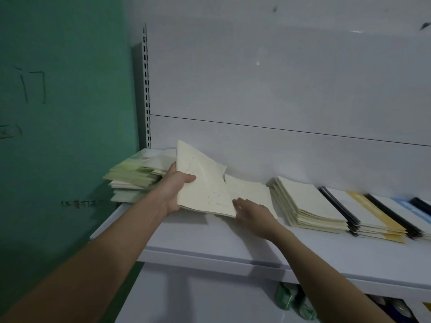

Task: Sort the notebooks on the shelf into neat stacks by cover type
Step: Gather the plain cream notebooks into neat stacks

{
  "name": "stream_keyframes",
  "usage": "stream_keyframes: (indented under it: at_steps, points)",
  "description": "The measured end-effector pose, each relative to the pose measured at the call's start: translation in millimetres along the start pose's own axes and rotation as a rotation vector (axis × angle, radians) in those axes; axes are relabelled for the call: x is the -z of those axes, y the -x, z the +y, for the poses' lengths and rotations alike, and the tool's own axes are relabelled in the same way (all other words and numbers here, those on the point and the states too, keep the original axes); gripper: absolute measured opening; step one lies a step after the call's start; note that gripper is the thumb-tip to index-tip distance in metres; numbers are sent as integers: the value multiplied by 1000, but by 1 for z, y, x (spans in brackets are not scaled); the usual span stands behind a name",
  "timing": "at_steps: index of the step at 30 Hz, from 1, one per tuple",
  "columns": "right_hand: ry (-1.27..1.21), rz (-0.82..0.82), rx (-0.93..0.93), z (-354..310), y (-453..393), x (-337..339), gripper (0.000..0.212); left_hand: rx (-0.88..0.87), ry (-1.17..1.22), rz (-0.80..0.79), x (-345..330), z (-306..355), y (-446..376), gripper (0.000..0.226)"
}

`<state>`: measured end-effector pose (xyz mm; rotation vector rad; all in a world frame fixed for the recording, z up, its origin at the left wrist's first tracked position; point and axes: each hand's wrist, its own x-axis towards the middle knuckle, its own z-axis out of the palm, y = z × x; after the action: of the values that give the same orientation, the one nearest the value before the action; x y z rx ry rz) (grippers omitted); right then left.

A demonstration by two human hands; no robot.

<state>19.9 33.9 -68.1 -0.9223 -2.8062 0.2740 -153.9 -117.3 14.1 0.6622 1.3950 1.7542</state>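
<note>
cream notebooks [205,183] were gripped by the left hand [176,190], thumb on top, tilted above the shelf [210,243]. right hand [250,212] lay flat, fingers straight, on a cream notebook [249,190], partly hiding it. green stack [133,176] stood left, blurred; cream stack [307,203] and yellow-striped stack [363,213] right, the farthest cut off.

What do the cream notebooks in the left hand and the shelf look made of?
Cream notebooks: soft paper or thin card covers, matte; they bend and lift where the left hand grips them. Shelf: probably painted sheet metal, smooth with a faint sheen; folded front lip and slotted upright suggest it.
</note>
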Motion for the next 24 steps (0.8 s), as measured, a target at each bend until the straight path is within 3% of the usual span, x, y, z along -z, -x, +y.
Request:
stream_keyframes:
  at_steps: [3,5,8,10,13,17,20,24]
  points:
    - [46,-26,2,3,8,6,45,18,-27,5,4,-1,1,49]
    - [-96,15,-24,8,9,5,44,23,-90,-7,6,-1,2,51]
    - [-580,294,-111,10,9,5,34,6,-176,-31,7,-1,4,56]
    - [-803,515,-201,4,11,14,41,-7,-192,-40,5,0,5,58]
    - [-952,725,-256,-4,14,25,42,-20,-197,-59,-2,-1,3,59]
    - [-1063,856,-222,-36,15,34,31,-7,-120,-74,-16,-4,-3,56]
    - [-941,887,-83,-63,23,30,32,-29,-62,-73,-26,-10,-5,48]
    - [-569,774,149,-82,28,5,38,3,60,-77,-33,-12,-12,28]
